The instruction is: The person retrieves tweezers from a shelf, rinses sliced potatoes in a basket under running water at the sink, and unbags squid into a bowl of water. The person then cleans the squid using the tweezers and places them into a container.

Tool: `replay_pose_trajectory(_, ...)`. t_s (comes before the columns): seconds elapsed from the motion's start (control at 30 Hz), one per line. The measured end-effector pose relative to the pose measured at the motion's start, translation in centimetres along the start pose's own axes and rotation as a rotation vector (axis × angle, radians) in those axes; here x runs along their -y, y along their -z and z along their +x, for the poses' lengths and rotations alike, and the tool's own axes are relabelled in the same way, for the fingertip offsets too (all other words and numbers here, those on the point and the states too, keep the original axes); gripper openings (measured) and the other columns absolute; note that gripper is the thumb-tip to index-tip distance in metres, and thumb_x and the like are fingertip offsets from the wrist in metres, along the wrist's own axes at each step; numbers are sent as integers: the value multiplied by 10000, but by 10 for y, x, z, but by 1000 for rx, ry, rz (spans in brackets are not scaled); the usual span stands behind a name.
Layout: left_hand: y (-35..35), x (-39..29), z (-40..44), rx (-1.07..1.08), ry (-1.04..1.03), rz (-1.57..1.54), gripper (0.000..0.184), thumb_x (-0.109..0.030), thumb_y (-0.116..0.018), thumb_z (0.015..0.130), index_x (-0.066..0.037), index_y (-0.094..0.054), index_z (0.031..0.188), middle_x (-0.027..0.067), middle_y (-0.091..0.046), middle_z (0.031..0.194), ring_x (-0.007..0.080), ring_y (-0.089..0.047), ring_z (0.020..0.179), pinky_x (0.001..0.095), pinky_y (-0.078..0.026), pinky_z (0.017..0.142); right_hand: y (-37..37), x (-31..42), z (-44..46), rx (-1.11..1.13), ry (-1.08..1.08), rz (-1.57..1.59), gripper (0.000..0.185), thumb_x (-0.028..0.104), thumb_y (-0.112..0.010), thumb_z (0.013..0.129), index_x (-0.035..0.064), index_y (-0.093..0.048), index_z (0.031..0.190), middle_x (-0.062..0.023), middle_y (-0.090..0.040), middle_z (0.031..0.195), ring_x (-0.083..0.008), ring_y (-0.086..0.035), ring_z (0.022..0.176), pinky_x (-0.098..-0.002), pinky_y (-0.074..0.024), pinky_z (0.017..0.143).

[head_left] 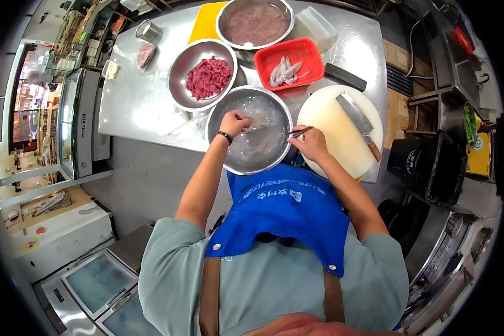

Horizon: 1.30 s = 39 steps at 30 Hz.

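Note:
Over the metal bowl of water (pixel 214 147) my left hand (pixel 236 122) is closed in a pinch; whatever may be between its fingertips is too small to make out. Pale, translucent pieces lie in the water (pixel 257 143) beneath it. At the bowl's right rim my right hand (pixel 311 143) grips a slim dark tool (pixel 300 132), its tip pointing over the water. Whether this is scissors or tweezers I cannot tell. Behind the bowl a red plastic basin (pixel 304 49) holds several whitish squid.
A round cutting board (pixel 319 120) with a cleaver (pixel 355 115) lies at right, a dark block (pixel 346 77) behind it. Further back stand a bowl of red sliced meat (pixel 209 78), a bowl of murky water (pixel 256 23) and a clear container (pixel 317 28). A metal cup (pixel 147 31) stands far left.

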<state>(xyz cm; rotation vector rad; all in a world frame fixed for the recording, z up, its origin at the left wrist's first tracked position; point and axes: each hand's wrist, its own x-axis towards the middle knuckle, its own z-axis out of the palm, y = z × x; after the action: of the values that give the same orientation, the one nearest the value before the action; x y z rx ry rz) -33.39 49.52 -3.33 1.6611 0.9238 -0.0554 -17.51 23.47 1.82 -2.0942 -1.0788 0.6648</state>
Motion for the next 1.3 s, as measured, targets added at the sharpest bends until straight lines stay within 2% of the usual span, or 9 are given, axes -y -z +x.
replay_pose_trajectory(0.07, -1, 21, -17, -40, 162, -373, 131, -114, -745, 732, -41, -639, 712, 23, -639, 672, 96, -631, 613, 261, -509, 562, -5, -3, 1, -42, 10, 42, 285, 301, -755, 759, 76, -706, 927, -69, -719, 803, -270, -676, 762, -366, -523, 703)
replay_pose_trajectory(0.13, -2, 39, -29, -65, 238, -327, 172, -124, -772, 713, -48, -649, 806, 59, -680, 751, 142, -655, 654, 290, -528, 598, -11, -3, 2, -28, 10, 53, 299, 299, -758, 757, 67, -706, 938, -69, -717, 788, -263, -675, 717, -359, -521, 675)
replay_pose_trajectory(0.2, -5, 49, -39, -227, 127, 470, 285, -171, -790, 691, -56, -666, 920, 63, -694, 781, 173, -665, 646, 304, -535, 619, -11, 2, 4, 6, -7, 44, 309, 296, -758, 756, 59, -705, 948, -72, -715, 786, -251, -675, 708, -356, -519, 665)
replay_pose_trajectory(0.33, -25, 48, -53, -230, -56, 902, 389, -298, -769, 681, -112, -666, 1007, 76, -693, 940, 279, -652, 922, 395, -509, 795, -18, 5, 7, 31, 29, 49, 326, 310, -748, 759, 58, -703, 962, -75, -715, 787, -245, -663, 668, -353, -517, 652)
replay_pose_trajectory(0.6, -69, 44, -47, -264, -179, 975, 367, -187, -695, 682, -132, -639, 1041, 93, -573, 1071, 303, -540, 1066, 470, -437, 851, -30, 4, 16, 14, 55, 36, 311, 321, -745, 757, 75, -707, 943, -91, -715, 794, -280, -662, 687, -375, -518, 660)
replay_pose_trajectory(0.8, -48, 42, -52, -230, -219, 707, 373, -238, -689, 724, -85, -630, 1058, 187, -666, 942, 371, -644, 869, 462, -517, 774, -17, 22, 18, 27, 17, 30, 289, 294, -761, 749, 85, -710, 942, -94, -704, 771, -255, -648, 647, -365, -509, 621)
replay_pose_trajectory(0.93, -32, 37, -70, -234, -241, 824, 260, -236, -698, 734, -152, -677, 979, 95, -688, 847, 315, -664, 781, 453, -521, 707, -16, 34, 23, -34, 111, 73, 273, 285, -758, 756, 79, -712, 928, -98, -694, 745, -235, -631, 607, -355, -499, 590)
replay_pose_trajectory(1.0, -22, 26, -79, -239, -604, 854, 240, -229, -719, 744, -169, -700, 975, 68, -686, 850, 314, -662, 761, 434, -523, 674, -18, 42, 26, -24, 148, 164, 247, 271, -746, 769, 63, -712, 897, -108, -688, 737, -240, -621, 584, -353, -492, 579)
replay_pose_trajectory(1.3, -16, -3, -92, -252, -547, 505, 179, -99, -787, 651, -90, -702, 808, 69, -683, 786, 257, -666, 688, 340, -515, 610, -10, 85, 23, -66, 435, 203, 178, 215, -726, 780, 47, -692, 827, -114, -670, 736, -284, -630, 664, -385, -495, 646)
